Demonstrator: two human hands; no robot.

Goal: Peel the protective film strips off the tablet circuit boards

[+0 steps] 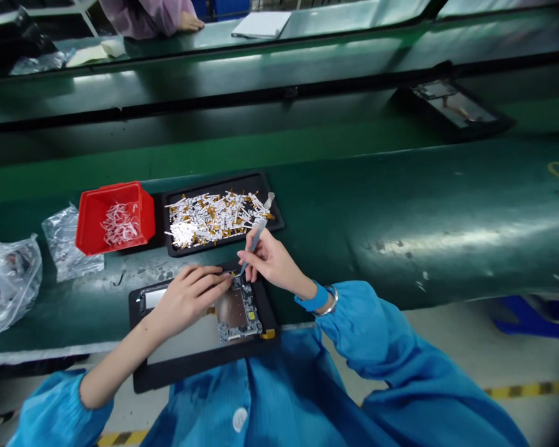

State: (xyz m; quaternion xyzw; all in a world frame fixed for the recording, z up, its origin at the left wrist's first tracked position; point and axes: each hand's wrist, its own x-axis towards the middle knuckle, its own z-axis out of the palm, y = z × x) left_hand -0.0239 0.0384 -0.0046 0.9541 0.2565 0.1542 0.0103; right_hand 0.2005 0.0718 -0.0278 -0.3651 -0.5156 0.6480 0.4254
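An opened tablet [181,354] lies at the front edge of the green workbench, its inner side up. Its circuit board [233,307] sits at the right part of the black frame. My left hand [186,301] rests flat over the tablet, fingers stretched, the fingertips touching the board's upper edge. In my right hand [274,261] is a pair of tweezers [256,241], pinched between thumb and fingers. Their tip points down at the top of the board, beside my left fingertips. A tiny orange part shows there, mostly hidden by the fingers.
Behind the tablet, a black tray [276,217] holds many white-and-orange flex strips [214,214]. Left of it stands a red bin [88,217] with white strips, near clear plastic bags [9,279]. Another opened tablet [466,112] lies farther back. A person's sleeve [144,15] shows across the line.
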